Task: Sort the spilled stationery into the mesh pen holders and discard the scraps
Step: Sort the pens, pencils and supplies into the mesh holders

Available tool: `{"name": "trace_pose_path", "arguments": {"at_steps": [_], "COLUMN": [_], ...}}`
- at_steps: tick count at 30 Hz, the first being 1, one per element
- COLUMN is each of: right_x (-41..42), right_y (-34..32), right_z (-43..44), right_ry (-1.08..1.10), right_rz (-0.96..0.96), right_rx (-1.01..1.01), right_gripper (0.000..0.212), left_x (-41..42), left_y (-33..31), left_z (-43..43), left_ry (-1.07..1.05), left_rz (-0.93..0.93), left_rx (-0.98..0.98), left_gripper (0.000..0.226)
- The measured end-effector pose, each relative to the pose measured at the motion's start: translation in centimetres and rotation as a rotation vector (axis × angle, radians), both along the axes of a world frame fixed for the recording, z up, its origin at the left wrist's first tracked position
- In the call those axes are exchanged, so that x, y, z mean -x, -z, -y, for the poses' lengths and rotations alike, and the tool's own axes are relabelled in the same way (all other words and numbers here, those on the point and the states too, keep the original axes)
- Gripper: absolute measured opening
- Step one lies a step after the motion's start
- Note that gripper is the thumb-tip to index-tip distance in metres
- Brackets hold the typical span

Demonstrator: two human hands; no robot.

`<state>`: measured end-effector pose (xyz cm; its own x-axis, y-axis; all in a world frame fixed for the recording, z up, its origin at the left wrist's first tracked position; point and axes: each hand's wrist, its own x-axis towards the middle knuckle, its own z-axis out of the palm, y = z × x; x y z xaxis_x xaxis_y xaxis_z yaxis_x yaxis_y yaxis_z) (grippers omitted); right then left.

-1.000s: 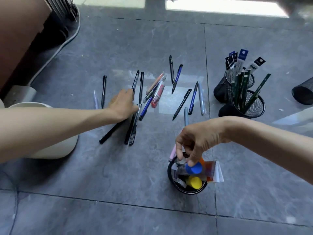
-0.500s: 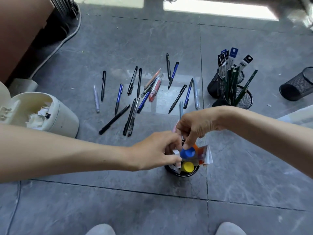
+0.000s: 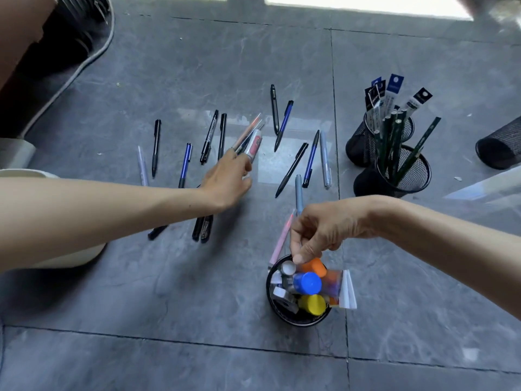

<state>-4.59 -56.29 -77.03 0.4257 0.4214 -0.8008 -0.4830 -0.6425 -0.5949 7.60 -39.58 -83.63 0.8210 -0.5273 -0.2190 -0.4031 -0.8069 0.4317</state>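
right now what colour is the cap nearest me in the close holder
Yellow cap, in the mesh holder; the head view shows it best.

Stationery layout on the floor (image 3: 169,306).
The pens (image 3: 291,169) lie scattered at centre, beyond the near mesh holder (image 3: 269,294), which stands upright, filled with capped items (image 3: 307,283). Right of the pens, two upright holders touch: the front holder (image 3: 417,176) contains pencils (image 3: 394,142), the rear holder (image 3: 358,145) packaged refills (image 3: 394,83). A fourth holder (image 3: 499,149) lies on its side at far right, apart. The bin (image 3: 17,176) sits at far left.
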Motion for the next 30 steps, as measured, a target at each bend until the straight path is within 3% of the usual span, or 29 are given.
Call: {"name": "trace_pose_path", "arguments": {"at_steps": [6,12,16,22,25,30], "right_x": [-0.2,0.1,0.3,0.9,1.5,3.0], "right_y": [1.2,1.3,1.0,-0.1,-1.5,-3.4], "right_z": [0.9,1.2,0.9,0.3,0.1,-0.7], "right_ry": [0.087,0.09,0.088,0.149,0.148,0.023], "right_rz": [-0.052,-0.064,-0.064,0.022,0.075,0.033], "right_rx": [-0.051,-0.031,-0.017,0.06,0.073,0.111], "right_gripper": [0.018,0.017,0.016,0.013,0.013,0.057], "left_x": [-3.4,-3.4,-1.8,3.0,6.1,10.6], "left_y": [2.2,2.7,0.7,-4.4,-7.1,-9.3], "left_z": [2.7,4.1,3.1,-0.8,-3.5,-7.4], "left_ry": [-0.163,-0.148,-0.096,0.029,0.111,0.31], "left_rz": [0.059,0.098,0.107,-0.194,-0.185,-0.062], "left_rx": [-0.094,-0.138,-0.05,0.292,0.349,0.454], "left_gripper": [0.049,0.023,0.024,0.012,0.012,0.012]}}
